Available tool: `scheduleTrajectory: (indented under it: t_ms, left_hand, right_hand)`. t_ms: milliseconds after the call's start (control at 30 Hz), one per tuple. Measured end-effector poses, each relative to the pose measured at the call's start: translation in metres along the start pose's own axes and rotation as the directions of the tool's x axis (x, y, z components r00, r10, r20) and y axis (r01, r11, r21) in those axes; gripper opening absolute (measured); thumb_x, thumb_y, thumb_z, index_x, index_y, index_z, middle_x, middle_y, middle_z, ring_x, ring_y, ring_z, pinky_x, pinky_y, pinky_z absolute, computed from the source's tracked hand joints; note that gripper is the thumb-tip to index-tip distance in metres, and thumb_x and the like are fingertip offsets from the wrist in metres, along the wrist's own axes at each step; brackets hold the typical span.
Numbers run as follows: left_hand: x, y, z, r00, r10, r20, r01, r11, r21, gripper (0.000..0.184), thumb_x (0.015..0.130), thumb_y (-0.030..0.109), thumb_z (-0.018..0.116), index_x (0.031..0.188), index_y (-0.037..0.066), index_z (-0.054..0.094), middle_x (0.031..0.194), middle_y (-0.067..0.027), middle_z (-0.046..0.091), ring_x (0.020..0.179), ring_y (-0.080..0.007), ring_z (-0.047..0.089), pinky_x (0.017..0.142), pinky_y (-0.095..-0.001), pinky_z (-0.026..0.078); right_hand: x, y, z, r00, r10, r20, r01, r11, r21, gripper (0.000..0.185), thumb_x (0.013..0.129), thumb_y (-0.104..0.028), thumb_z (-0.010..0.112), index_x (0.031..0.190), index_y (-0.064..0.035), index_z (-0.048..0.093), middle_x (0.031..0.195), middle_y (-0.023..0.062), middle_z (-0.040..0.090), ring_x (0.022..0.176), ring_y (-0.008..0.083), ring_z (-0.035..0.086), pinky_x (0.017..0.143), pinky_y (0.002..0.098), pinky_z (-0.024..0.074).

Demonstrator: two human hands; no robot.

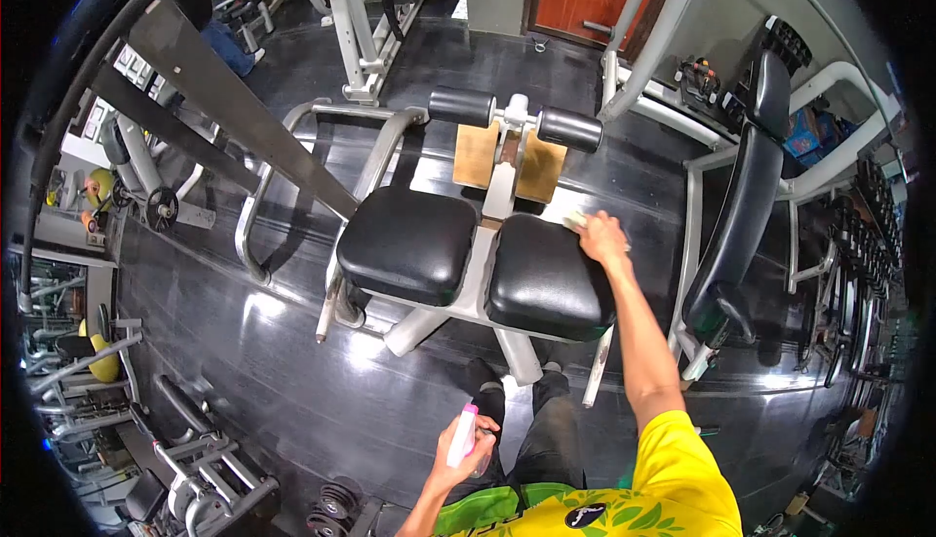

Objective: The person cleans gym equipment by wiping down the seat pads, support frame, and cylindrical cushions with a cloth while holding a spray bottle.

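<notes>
The black, squarish padded cushion is resting on the pale metal frame's right side, fingers of the right hand are gripping a pale cloth at its far-right corner, those of the left hand a white-and-pink spray bottle, wiping seemingly being underway, finished and remaining parts not showing.

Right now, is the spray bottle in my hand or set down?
In your left hand, which grips the spray bottle with its pink and white top showing.

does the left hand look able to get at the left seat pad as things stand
Probably yes: nothing appears to stand between the left hand and the left seat pad. It may need to stretch forward, though, and the spray bottle already occupies it.
</notes>
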State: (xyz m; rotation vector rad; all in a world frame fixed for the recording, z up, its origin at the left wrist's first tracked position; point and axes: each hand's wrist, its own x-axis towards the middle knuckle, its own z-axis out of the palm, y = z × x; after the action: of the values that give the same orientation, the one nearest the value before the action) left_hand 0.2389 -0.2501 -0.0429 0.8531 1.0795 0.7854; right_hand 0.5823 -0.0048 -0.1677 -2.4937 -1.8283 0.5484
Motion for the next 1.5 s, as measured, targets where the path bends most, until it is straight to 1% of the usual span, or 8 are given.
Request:
scheduleTrajectory:
  t_ms: [233,533,600,933,1267,1333,1400,1500]
  left_hand:
    - [0.006,-0.005,0.024,1.000,0.007,-0.001,-0.007,1.000,0.011,0.020,0.080,-0.002,0.062,0.097,0.000,0.052,0.093,-0.0088,0.062,0.062,-0.0083,0.057,0.056,-0.0225,0.047]
    - [0.008,-0.007,0.033,1.000,-0.005,-0.026,0.004,1.000,-0.030,0.020,0.080,-0.002,0.062,0.097,-0.001,0.051,0.094,-0.0096,0.062,0.062,-0.0084,0.057,0.057,-0.0228,0.047]
    - [0.005,-0.008,0.030,0.999,-0.008,-0.044,0.007,0.999,-0.040,0.021,0.080,-0.003,0.062,0.097,-0.001,0.051,0.094,-0.0104,0.062,0.062,-0.0087,0.057,0.057,-0.0230,0.047]
    - [0.007,-0.016,0.046,0.998,0.008,-0.056,-0.012,0.998,-0.067,0.020,0.082,-0.003,0.060,0.098,-0.001,0.048,0.097,-0.0142,0.060,0.069,-0.0114,0.057,0.063,-0.0245,0.048]
    - [0.012,-0.006,0.049,1.000,0.014,0.000,-0.014,1.000,-0.004,0.019,0.082,-0.001,0.060,0.098,-0.001,0.049,0.097,-0.0139,0.060,0.069,-0.0106,0.057,0.063,-0.0243,0.047]
    - [0.013,-0.001,0.049,1.000,0.004,-0.007,-0.004,1.000,-0.003,0.020,0.082,-0.001,0.061,0.098,-0.001,0.050,0.097,-0.0140,0.060,0.069,-0.0106,0.057,0.063,-0.0241,0.047]
    - [0.014,0.002,0.049,1.000,0.015,-0.024,-0.015,1.000,-0.004,0.020,0.082,-0.001,0.061,0.099,-0.001,0.050,0.097,-0.0141,0.060,0.068,-0.0107,0.057,0.063,-0.0242,0.047]
    - [0.012,0.003,0.048,0.998,0.034,-0.053,-0.035,0.999,-0.009,0.021,0.082,0.000,0.061,0.099,-0.001,0.050,0.097,-0.0143,0.060,0.068,-0.0109,0.057,0.062,-0.0243,0.048]
  right_hand:
    - [-0.011,-0.093,0.000,0.891,-0.438,-0.124,0.455,0.863,0.218,0.031,0.083,-0.015,0.056,0.113,-0.0135,0.062,0.108,0.0135,0.054,0.103,0.0353,0.051,0.086,0.0451,0.0460]
    - [-0.010,0.058,-0.007,0.952,-0.307,-0.014,0.307,0.949,0.066,0.032,0.087,-0.019,0.054,0.118,-0.0112,0.057,0.104,0.0150,0.056,0.097,0.0345,0.052,0.085,0.0443,0.0452]
    - [-0.004,0.064,-0.001,0.986,-0.143,0.091,0.127,0.979,0.161,0.035,0.087,-0.021,0.054,0.122,-0.0177,0.056,0.114,0.0164,0.054,0.101,0.0359,0.052,0.089,0.0459,0.0438]
    - [-0.039,-0.041,-0.006,0.862,-0.465,-0.201,0.504,0.827,0.249,0.039,0.080,-0.012,0.061,0.119,-0.0166,0.058,0.107,0.0135,0.053,0.098,0.0342,0.051,0.082,0.0460,0.0447]
    - [-0.187,-0.007,-0.042,0.844,-0.495,-0.207,0.523,0.846,0.107,0.049,0.073,-0.001,0.056,0.117,-0.0232,0.060,0.103,0.0074,0.054,0.090,0.0284,0.050,0.078,0.0415,0.0471]
    - [-0.203,0.001,-0.048,0.812,-0.578,-0.083,0.584,0.806,0.100,0.049,0.073,0.000,0.054,0.116,-0.0233,0.061,0.102,0.0070,0.055,0.091,0.0273,0.050,0.077,0.0386,0.0480]
    - [-0.202,0.015,-0.057,0.780,-0.625,-0.036,0.621,0.764,0.175,0.046,0.071,-0.002,0.057,0.114,-0.0192,0.061,0.104,0.0086,0.055,0.087,0.0276,0.054,0.076,0.0360,0.0480]
    - [-0.163,0.039,-0.055,0.864,-0.443,-0.242,0.504,0.744,0.438,0.044,0.070,-0.002,0.061,0.113,-0.0118,0.060,0.105,0.0124,0.054,0.098,0.0333,0.052,0.086,0.0391,0.0458]
